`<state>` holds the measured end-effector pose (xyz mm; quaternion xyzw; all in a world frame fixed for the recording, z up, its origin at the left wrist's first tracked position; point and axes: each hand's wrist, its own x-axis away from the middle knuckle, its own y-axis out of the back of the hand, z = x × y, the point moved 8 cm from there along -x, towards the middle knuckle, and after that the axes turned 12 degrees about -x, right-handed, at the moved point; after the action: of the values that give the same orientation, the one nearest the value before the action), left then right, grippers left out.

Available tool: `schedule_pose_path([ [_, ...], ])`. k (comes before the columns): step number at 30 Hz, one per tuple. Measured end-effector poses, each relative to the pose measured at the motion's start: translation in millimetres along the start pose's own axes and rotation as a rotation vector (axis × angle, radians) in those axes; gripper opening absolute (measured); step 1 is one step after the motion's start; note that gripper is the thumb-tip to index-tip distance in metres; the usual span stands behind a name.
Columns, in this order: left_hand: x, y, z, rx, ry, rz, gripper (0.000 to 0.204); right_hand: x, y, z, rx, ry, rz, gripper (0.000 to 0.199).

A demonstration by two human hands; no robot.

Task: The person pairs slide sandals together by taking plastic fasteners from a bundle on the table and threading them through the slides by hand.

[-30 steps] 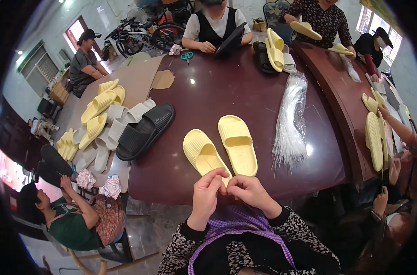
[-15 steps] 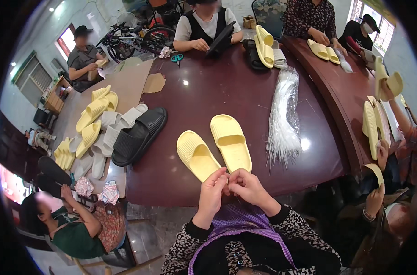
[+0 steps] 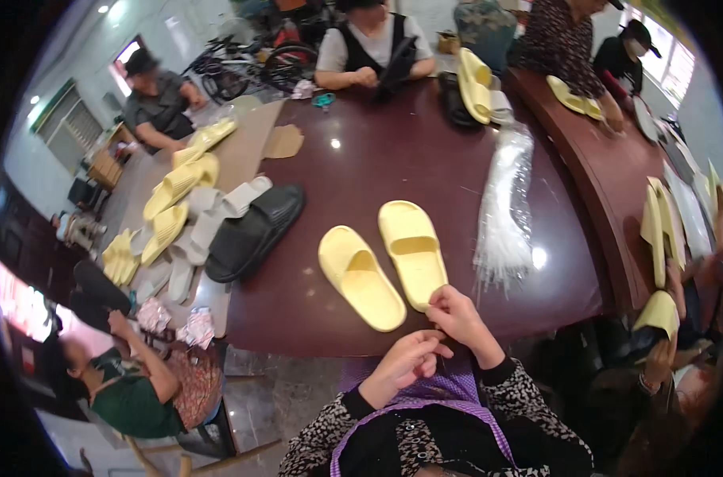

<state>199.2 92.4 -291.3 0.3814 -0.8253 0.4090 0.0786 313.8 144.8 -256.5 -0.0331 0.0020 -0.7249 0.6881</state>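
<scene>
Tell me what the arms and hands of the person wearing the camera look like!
The left sleeve and right sleeve are black with a pale, speckled pattern, ending in plain black cuffs. The left hand and right hand are bare, without gloves.

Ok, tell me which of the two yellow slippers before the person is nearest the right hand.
The right slipper: its heel end is close by the right hand, while the left slipper lies farther from that hand.
</scene>
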Motion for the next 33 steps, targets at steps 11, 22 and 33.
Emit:
schedule_pose_path([
  [11,16,19,-46,-0.776,-0.257,-0.232,0.017,-42,-3,49,0.564,0.273,0.058,0.013],
  [22,-5,-3,-118,-2.051,-0.752,-0.804,0.009,-95,-19,42,0.773,0.294,0.022,0.015],
  [33,-19,-7,-128,-2.061,-0.858,-0.832,0.007,-184,26,67,0.745,0.419,-0.281,0.021],
])
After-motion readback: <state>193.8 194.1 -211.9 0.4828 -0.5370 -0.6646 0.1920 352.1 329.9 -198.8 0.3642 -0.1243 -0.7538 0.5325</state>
